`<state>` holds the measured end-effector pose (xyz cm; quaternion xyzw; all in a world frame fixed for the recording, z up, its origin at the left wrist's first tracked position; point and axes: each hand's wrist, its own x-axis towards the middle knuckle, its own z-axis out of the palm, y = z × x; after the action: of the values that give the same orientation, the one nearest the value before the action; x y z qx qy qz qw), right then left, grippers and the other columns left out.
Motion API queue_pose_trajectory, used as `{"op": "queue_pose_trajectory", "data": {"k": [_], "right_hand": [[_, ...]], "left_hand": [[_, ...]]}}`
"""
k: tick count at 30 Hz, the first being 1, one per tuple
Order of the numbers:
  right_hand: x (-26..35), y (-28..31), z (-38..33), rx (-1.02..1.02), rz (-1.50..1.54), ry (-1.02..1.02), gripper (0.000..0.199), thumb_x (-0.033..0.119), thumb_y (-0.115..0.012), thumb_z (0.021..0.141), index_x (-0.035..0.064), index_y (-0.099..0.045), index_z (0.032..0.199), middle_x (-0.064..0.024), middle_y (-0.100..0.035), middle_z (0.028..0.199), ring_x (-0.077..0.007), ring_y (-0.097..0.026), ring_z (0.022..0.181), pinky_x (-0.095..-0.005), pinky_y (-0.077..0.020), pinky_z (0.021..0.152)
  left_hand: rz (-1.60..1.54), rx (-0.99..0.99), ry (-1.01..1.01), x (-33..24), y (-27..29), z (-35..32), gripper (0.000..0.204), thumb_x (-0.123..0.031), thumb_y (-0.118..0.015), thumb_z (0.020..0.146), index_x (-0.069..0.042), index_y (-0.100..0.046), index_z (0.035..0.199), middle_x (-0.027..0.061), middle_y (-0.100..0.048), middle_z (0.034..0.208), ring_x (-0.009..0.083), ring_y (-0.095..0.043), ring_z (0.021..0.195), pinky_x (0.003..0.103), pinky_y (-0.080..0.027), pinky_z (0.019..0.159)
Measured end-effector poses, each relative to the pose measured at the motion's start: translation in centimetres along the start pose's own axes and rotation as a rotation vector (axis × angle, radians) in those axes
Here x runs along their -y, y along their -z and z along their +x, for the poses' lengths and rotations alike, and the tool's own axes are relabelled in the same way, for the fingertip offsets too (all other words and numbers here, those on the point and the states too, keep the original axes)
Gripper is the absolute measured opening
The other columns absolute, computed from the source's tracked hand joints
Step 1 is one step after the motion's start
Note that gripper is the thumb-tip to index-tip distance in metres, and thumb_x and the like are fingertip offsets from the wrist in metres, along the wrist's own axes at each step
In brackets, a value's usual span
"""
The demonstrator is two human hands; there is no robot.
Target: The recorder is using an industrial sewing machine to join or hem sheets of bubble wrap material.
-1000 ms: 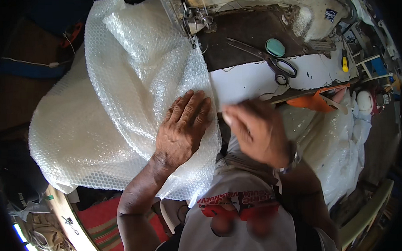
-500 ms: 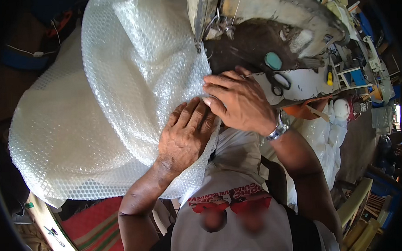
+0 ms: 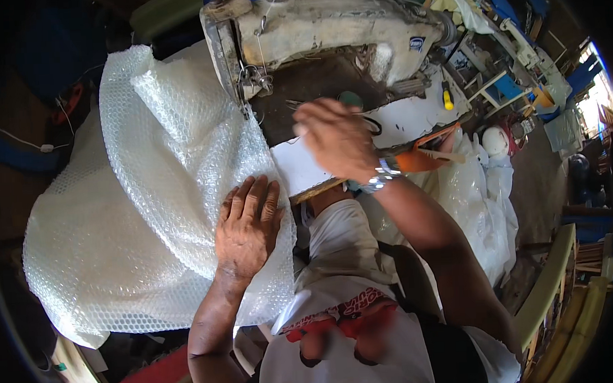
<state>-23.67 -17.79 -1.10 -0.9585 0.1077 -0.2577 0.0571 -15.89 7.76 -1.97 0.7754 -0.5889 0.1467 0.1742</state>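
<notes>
With an orange holder (image 3: 414, 161), contents unclear, sitting by the tabletop's (image 3: 295, 166) front edge, the left hand (image 3: 245, 225), fingers apart, is resting on bubble wrap (image 3: 176, 190) covering the left side; the blurred right hand (image 3: 338, 139), its grip impossible to tell, is partly blocking scissors (image 3: 373, 125) before a sewing machine (image 3: 327, 26).

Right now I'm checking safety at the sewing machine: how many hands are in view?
2: the left hand lies on the bubble wrap; the right hand, blurred, is over the white work surface. No others show.
</notes>
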Motion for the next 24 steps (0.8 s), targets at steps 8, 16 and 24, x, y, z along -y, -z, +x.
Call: {"op": "queue_pose_trajectory", "data": {"k": [8,16,24], "right_hand": [[-3.6,3.3,0.3,0.251,-0.248,-0.202,0.055,0.050,-0.042,0.109,0.0134,-0.067,0.141,-0.0024,-0.060,0.154,-0.0317,-0.040,0.153,-0.0637,-0.0287,0.121],[3.2,-4.4,2.8,0.265,0.127,0.197,0.054,0.046,-0.043,0.109,0.0136,-0.062,0.148,-0.0014,-0.054,0.160,-0.0289,-0.045,0.150,-0.0650,-0.0313,0.119],[3.4,-4.8,1.2,0.178,0.154,0.148,0.048,0.038,-0.044,0.108,0.0151,-0.065,0.145,-0.0012,-0.057,0.158,-0.0271,-0.051,0.146,-0.0639,-0.0296,0.121]], "left_hand": [[-0.033,0.009,0.040,0.0,-0.3,-0.4,0.051,-0.023,-0.074,0.095,-0.010,-0.063,0.144,0.0113,-0.059,0.148,0.0319,-0.055,0.139,0.048,-0.043,0.116],[-0.038,0.016,0.046,0.1,-0.4,-0.5,0.053,-0.023,-0.077,0.093,-0.011,-0.064,0.143,0.0115,-0.060,0.147,0.0324,-0.056,0.138,0.048,-0.045,0.114],[-0.007,-0.027,0.013,-0.1,-0.4,-0.2,0.047,-0.024,-0.074,0.095,-0.010,-0.066,0.138,0.0110,-0.061,0.141,0.0319,-0.057,0.133,0.046,-0.047,0.110]]}}
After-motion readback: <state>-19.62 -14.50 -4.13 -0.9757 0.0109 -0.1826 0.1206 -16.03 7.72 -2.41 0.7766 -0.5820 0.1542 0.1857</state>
